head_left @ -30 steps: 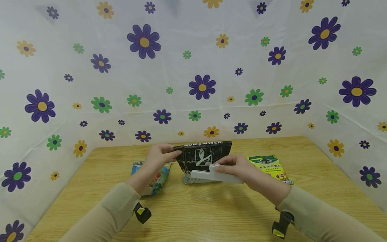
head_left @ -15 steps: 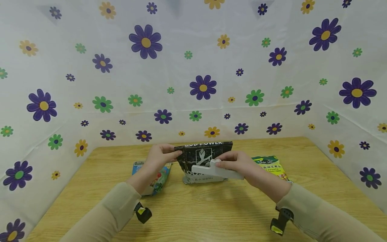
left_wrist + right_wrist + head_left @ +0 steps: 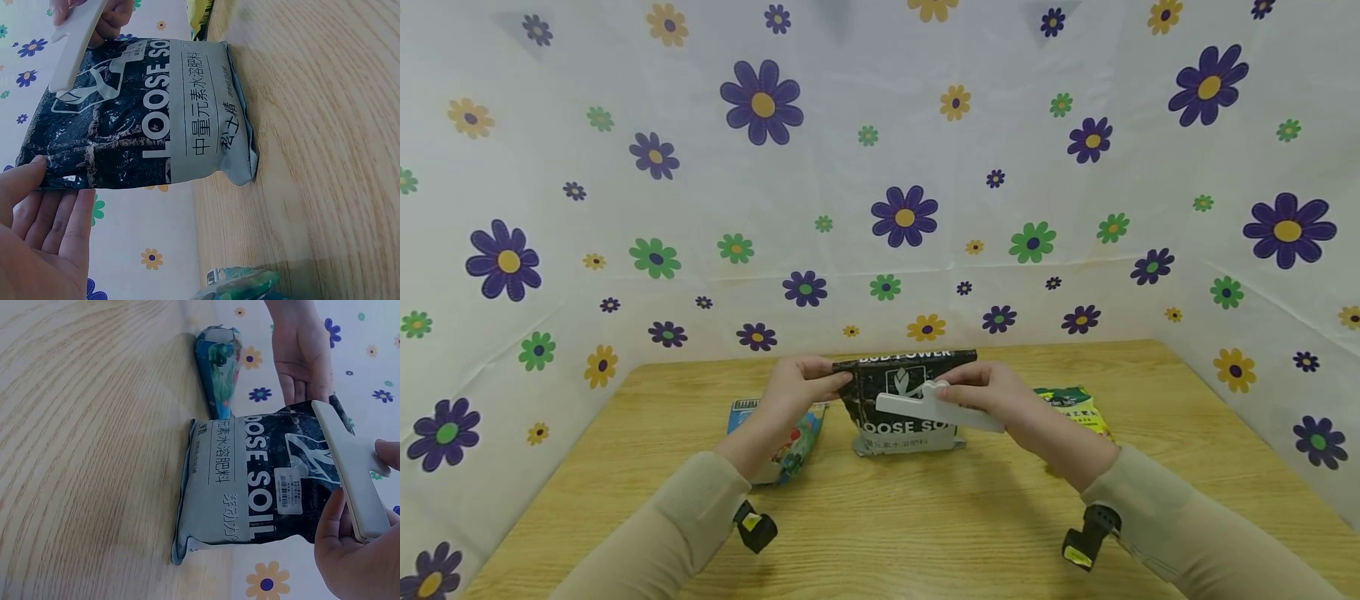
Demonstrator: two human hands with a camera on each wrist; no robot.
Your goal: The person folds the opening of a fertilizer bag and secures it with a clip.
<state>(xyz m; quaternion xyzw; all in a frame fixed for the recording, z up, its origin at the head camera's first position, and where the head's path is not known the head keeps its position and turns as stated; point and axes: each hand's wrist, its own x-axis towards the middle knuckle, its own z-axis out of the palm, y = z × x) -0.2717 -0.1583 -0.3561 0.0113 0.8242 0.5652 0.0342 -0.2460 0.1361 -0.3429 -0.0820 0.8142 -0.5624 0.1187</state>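
Observation:
A black and silver plastic pouch [image 3: 910, 440], printed "LOOSE SOIL", stands upright on the table in the head view. My left hand [image 3: 793, 387] pinches its upper left corner, the thumb on the front and the fingers behind, as the left wrist view shows. In my right hand [image 3: 1000, 396] is a long white bag clip [image 3: 906, 407], held by the wavy-edged tab on its upper side. The clip [image 3: 350, 469] lies across the front of the pouch's upper part, below the top edge, overlapping the printed plant picture. The right fingers reach around the pouch's right side.
A blue and green packet [image 3: 793, 454] sits left of the pouch, partly behind my left forearm. On the right, a yellow and green packet [image 3: 1078, 404] is partly covered by my right forearm. Flower-printed white cloth [image 3: 880, 167] walls off the wooden table [image 3: 880, 525] behind.
My right hand has raised the white bag clip up the front of the pouch, uncovering the "LOOSE SOIL" lettering. The left hand keeps its pinch on the corner.

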